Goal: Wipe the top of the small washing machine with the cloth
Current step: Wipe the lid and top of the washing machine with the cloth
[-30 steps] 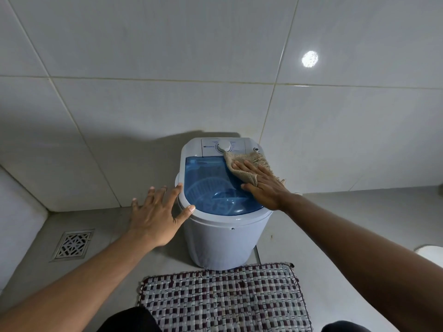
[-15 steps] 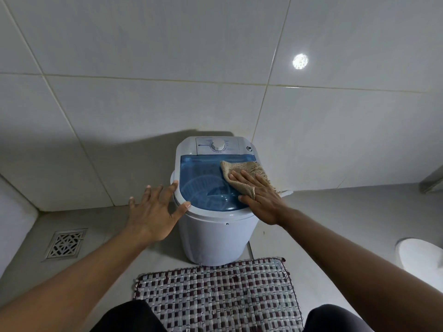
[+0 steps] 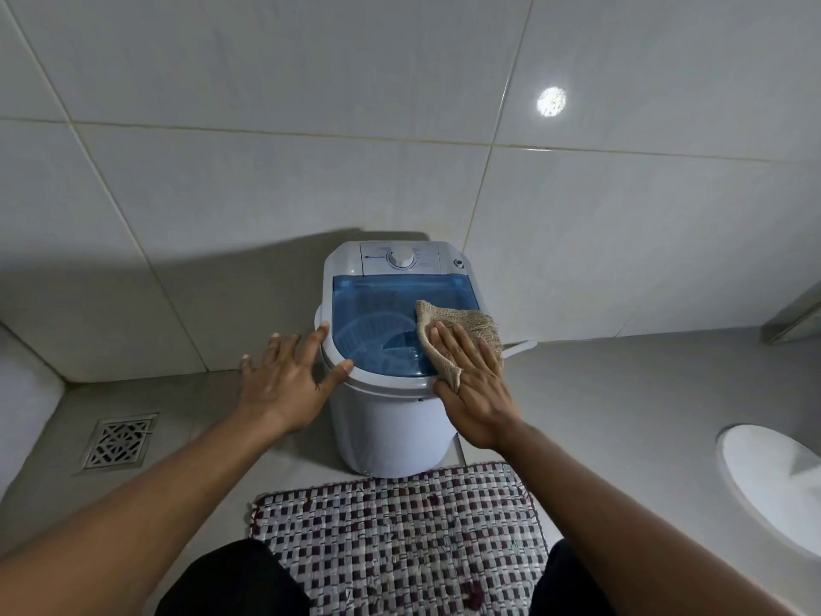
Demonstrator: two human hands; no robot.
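Head view: right hand (image 3: 477, 389), flat on the cloth (image 3: 462, 331), has slid nearer; left hand (image 3: 284, 380), splayed, braces the washing machine (image 3: 391, 420).

Home bathroom or wash area. Large pale wall tiles (image 3: 266, 193), grey floor with metal floor drain (image 3: 119, 440), small washing machine (image 3: 391, 349) against wall, woven checked mat (image 3: 400, 540), white fixture edge (image 3: 773, 486) at right.

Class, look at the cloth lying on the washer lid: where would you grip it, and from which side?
Grip the cloth at its free far edge, coming from above: that part lies flat and bare on the blue lid, while the right hand covers the near part.
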